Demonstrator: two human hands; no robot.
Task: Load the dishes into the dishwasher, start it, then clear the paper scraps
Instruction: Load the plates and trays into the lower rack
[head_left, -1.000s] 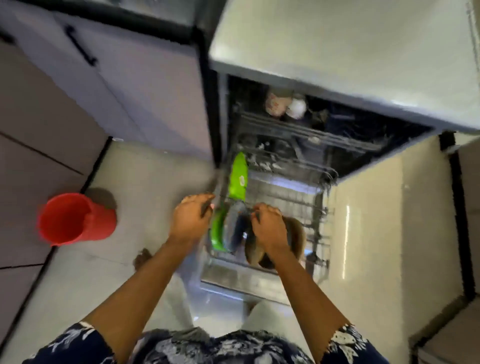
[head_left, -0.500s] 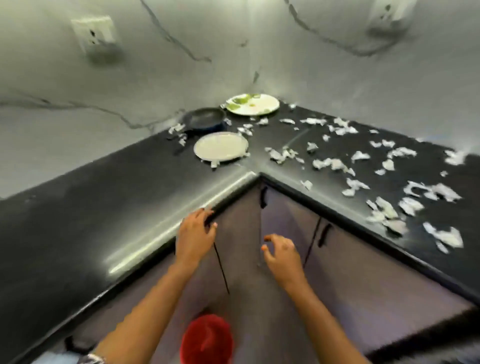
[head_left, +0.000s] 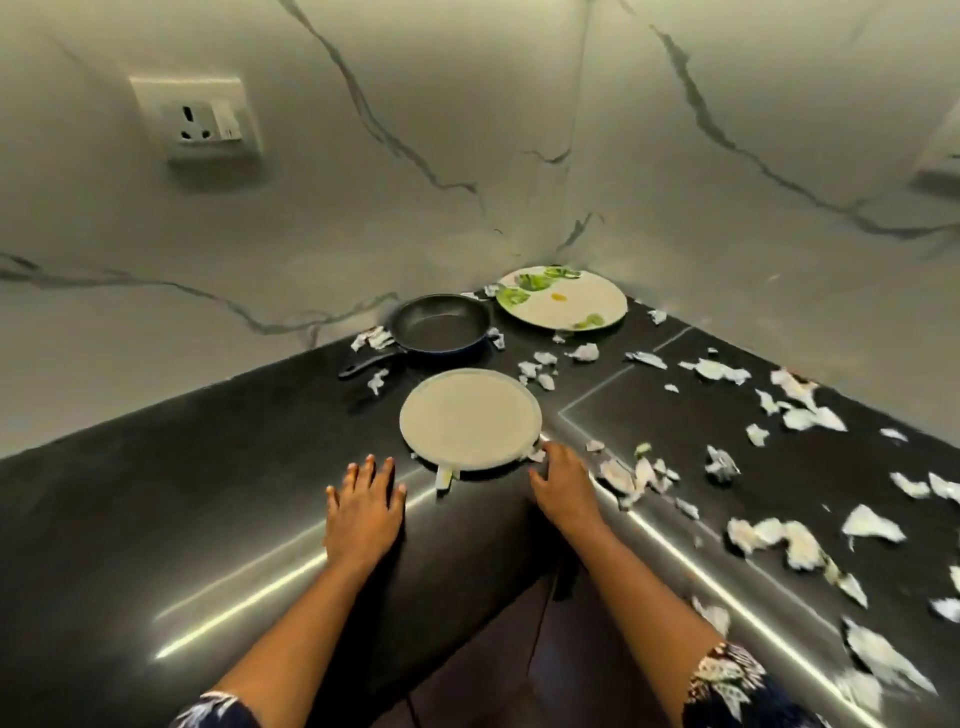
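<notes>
My left hand (head_left: 363, 512): flat, fingers straight and spread, over the counter (head_left: 208, 493) just left of the plain plate (head_left: 470, 418). My right hand (head_left: 563, 483): loose, holding nothing, fingertips at the plate's near-right rim, contact unclear. Pan (head_left: 439, 325) and patterned plate (head_left: 563, 304) sit behind it in the corner. Paper scraps (head_left: 766, 538) strewn to the right.

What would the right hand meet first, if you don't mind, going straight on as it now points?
Probably the small paper scrap at the near rim of the plain plate, just beyond the right hand; its height is unclear.
</notes>
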